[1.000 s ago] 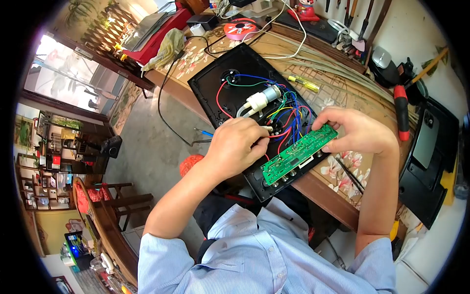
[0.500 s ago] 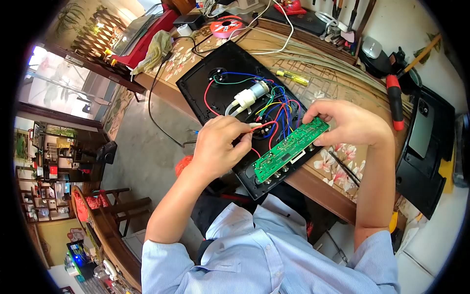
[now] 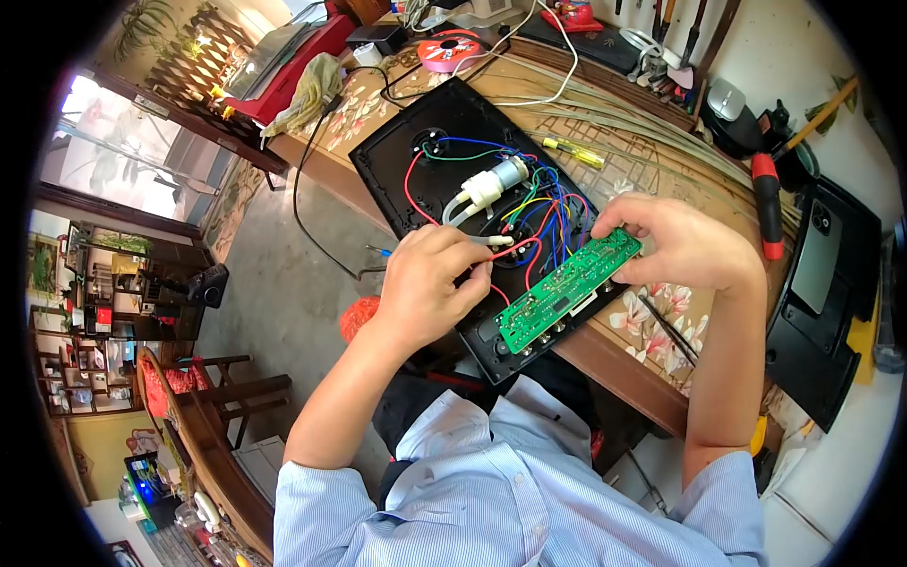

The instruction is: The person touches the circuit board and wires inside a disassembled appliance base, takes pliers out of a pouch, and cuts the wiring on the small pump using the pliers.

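My left hand (image 3: 430,283) pinches a small white connector (image 3: 499,242) on the wires (image 3: 548,213), fingers closed tight around it. My right hand (image 3: 685,241) grips the far end of the green circuit board (image 3: 567,288), tilted up over the open black housing (image 3: 444,128) on the tabletop (image 3: 642,170).

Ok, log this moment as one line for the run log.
left hand: pinching white connector on red wire | right hand: holding green circuit board by far end | base: open black housing on table edge
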`<act>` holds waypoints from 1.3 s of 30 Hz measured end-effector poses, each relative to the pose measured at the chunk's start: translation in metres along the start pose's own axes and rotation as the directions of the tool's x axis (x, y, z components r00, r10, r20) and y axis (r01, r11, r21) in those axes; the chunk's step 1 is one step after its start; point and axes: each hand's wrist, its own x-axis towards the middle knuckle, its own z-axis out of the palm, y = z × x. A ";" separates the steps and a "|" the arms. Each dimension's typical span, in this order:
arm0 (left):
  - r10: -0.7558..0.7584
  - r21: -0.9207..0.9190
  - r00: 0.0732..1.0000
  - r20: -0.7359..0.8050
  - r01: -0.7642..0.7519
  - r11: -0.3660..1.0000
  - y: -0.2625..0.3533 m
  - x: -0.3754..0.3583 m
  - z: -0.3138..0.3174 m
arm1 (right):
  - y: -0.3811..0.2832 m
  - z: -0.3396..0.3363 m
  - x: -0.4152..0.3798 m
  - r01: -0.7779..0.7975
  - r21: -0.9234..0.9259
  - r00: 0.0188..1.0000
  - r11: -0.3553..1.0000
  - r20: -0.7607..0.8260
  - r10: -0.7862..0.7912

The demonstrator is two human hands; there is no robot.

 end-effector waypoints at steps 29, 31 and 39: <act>-0.778 -0.624 0.610 0.151 0.669 0.403 0.028 -0.097 0.001 | 0.003 0.002 -0.002 0.018 -0.036 1.000 0.999 -0.004 -0.018; -0.750 -0.640 0.564 0.346 0.726 0.251 0.025 -0.104 0.006 | 0.001 -0.001 -0.002 -0.059 0.025 0.998 0.998 0.028 0.058; -0.670 -0.731 0.570 0.475 0.680 0.060 0.037 -0.094 0.025 | 0.016 0.010 0.010 -0.133 0.096 0.964 0.986 -0.220 0.151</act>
